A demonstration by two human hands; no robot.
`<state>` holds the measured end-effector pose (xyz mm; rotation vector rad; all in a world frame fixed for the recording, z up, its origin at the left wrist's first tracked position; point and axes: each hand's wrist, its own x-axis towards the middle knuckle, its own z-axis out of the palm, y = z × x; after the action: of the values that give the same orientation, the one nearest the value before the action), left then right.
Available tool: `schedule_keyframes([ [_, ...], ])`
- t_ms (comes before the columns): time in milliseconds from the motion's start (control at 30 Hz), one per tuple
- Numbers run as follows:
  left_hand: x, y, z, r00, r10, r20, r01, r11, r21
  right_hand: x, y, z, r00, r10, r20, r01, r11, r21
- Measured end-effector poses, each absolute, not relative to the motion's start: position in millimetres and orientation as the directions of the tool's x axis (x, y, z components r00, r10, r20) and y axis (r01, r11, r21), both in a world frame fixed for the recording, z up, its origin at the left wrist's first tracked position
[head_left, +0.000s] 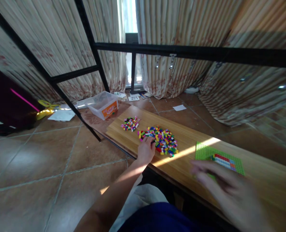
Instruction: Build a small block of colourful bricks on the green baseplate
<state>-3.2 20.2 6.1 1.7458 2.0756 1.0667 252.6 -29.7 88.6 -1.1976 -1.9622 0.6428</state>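
My left hand (pixel 146 150) is at the near-left edge of a large pile of small coloured building bricks (pixel 165 140). Its fingers are curled and pressed together; a dark bit shows by the thumb, but I cannot make out what it is. My right hand (pixel 226 187) is smeared by motion in front of the green studded baseplate (pixel 205 149) and hides part of it. On the baseplate stands a small brick build (pixel 222 159) with red, white, blue and orange bricks. Whether the right fingers hold anything cannot be seen.
A smaller brick pile (pixel 130 123) lies farther left on the wooden board (pixel 181 129). Beyond it stands a clear plastic box (pixel 98 104) with an orange label. Black metal bars (pixel 181 50) cross above. Papers (pixel 179 107) lie on the tiled floor before the curtains (pixel 172 77).
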Motion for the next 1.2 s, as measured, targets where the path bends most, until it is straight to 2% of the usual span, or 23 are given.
schedule_keyframes([
  [133, -7.9, 27.1, 7.3, -0.244, 0.919, 0.309, 0.769, -0.011, 0.639, 213.3, 28.3, 47.8, -0.234, 0.958, 0.165, 0.677, 0.282, -0.680],
  [233, -17.3, 24.7, 3.4, -0.262, 0.907, 0.330, 0.746, -0.027, 0.666, 207.6, 46.1, 15.8, -0.182, 0.966, 0.183, 0.754, 0.257, -0.605],
  [367, -35.1, 24.3, 0.3, -0.363, 0.876, 0.316, 0.717, 0.046, 0.696, 204.3, 61.9, -6.0, -0.187, 0.970, 0.153, 0.813, 0.241, -0.530],
  [567, -59.1, 33.7, 0.1, -0.466, 0.850, 0.245, 0.688, 0.173, 0.705, 187.5, 83.3, -23.0, -0.173, 0.951, 0.257, 0.682, 0.303, -0.665],
  [733, -64.5, 39.8, -4.8, -0.429, 0.879, 0.210, 0.700, 0.176, 0.692, 180.3, 86.3, -9.8, -0.160, 0.968, 0.195, 0.609, 0.252, -0.752],
  [967, -62.7, 41.4, -5.4, -0.396, 0.895, 0.204, 0.717, 0.163, 0.677, 151.4, 94.3, 28.8, -0.225, 0.965, 0.134, 0.635, 0.249, -0.731],
  [1200, -62.3, 57.1, 4.0, -0.428, 0.895, 0.130, 0.785, 0.296, 0.545, 129.5, 80.7, 24.7, -0.285, 0.943, 0.173, 0.572, 0.312, -0.758],
])
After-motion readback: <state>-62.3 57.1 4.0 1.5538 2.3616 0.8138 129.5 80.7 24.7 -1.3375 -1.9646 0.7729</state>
